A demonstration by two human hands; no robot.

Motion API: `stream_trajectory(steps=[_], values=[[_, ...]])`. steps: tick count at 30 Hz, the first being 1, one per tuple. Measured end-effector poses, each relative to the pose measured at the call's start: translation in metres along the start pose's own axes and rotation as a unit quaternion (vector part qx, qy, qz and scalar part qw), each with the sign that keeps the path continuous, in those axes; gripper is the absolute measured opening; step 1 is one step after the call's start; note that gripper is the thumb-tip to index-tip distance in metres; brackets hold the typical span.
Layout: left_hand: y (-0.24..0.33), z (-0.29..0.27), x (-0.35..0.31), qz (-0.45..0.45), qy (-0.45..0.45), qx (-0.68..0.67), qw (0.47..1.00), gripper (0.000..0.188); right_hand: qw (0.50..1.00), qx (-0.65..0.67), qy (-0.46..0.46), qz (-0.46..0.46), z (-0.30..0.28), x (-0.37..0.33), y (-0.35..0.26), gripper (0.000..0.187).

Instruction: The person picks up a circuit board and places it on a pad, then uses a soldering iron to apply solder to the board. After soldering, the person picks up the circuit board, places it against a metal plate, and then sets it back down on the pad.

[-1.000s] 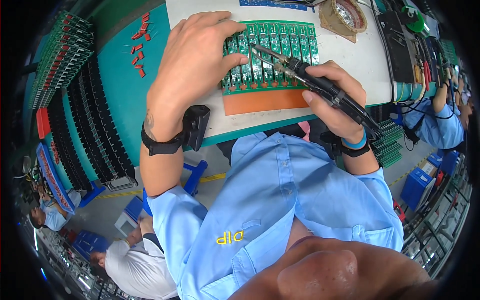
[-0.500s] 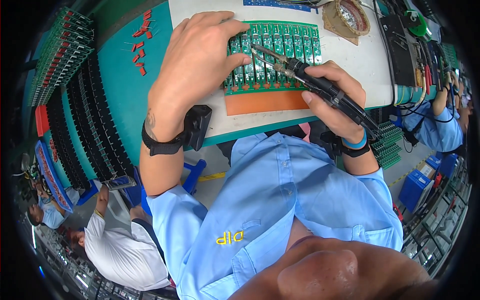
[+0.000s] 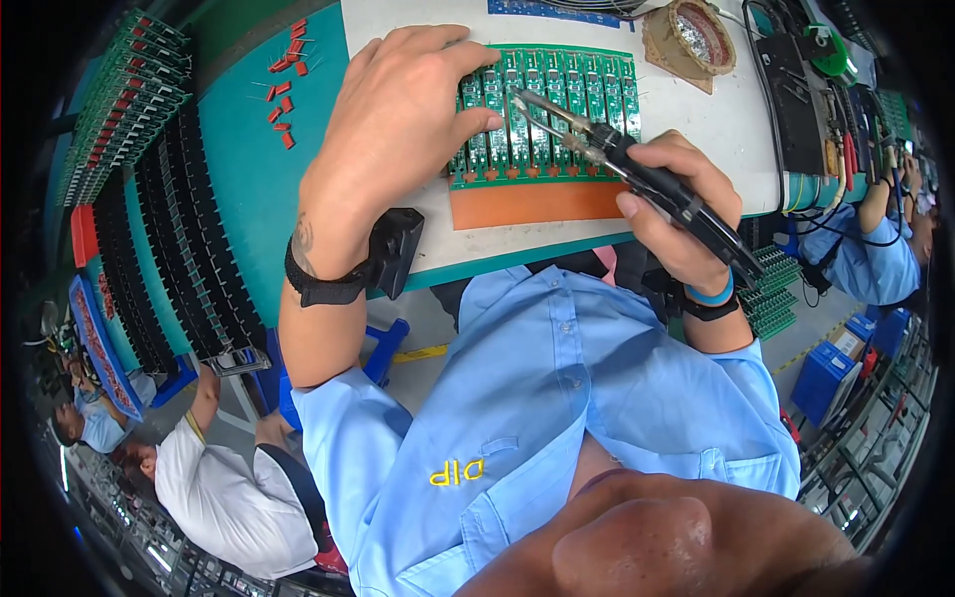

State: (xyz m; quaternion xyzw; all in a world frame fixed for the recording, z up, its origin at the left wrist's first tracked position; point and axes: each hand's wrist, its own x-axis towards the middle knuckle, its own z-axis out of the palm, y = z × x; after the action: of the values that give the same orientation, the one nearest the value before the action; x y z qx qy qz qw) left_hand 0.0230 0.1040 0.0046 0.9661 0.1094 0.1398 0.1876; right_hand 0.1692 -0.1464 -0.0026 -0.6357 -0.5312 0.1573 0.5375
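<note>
A panel of joined green circuit boards [image 3: 557, 114] lies on the white work surface, with an orange strip [image 3: 537, 205] along its near edge. My left hand [image 3: 398, 114] arches over the panel's left end, fingers stretched out and apart. Its index fingertip is at the far edge and its thumb rests over the boards. My right hand [image 3: 686, 194] is closed round a black soldering iron [image 3: 671, 189] that has a thin feed tube beside its tip. The tip points down at the left-middle boards; whether it touches them I cannot tell.
Loose red components [image 3: 284, 104] lie on the green mat at left. Beyond them are black slotted racks [image 3: 189, 229] and a stack of populated boards [image 3: 124, 109]. A round pot [image 3: 696, 40] stands at far right, near tools and cables. Co-workers sit left and right.
The soldering iron and my right hand have shifted slightly right, and the tip sits a board or so further along. My left hand stays nearly in place. A co-worker in white has moved a little.
</note>
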Motion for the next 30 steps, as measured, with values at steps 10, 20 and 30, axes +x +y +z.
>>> stream_trajectory(steps=[10,20,30], values=[[0.001,-0.004,0.004,0.004,-0.023,0.014,1.0,0.049,0.946,-0.034,0.313,0.079,-0.047,-0.032,0.042,0.06],[-0.01,-0.001,0.001,0.028,-0.001,-0.034,0.999,0.048,0.974,-0.204,0.04,-0.094,-0.015,-0.049,0.025,0.085],[-0.007,-0.004,0.004,0.001,-0.058,-0.062,0.996,0.052,0.971,-0.202,0.068,-0.108,-0.012,-0.051,0.038,0.079]])
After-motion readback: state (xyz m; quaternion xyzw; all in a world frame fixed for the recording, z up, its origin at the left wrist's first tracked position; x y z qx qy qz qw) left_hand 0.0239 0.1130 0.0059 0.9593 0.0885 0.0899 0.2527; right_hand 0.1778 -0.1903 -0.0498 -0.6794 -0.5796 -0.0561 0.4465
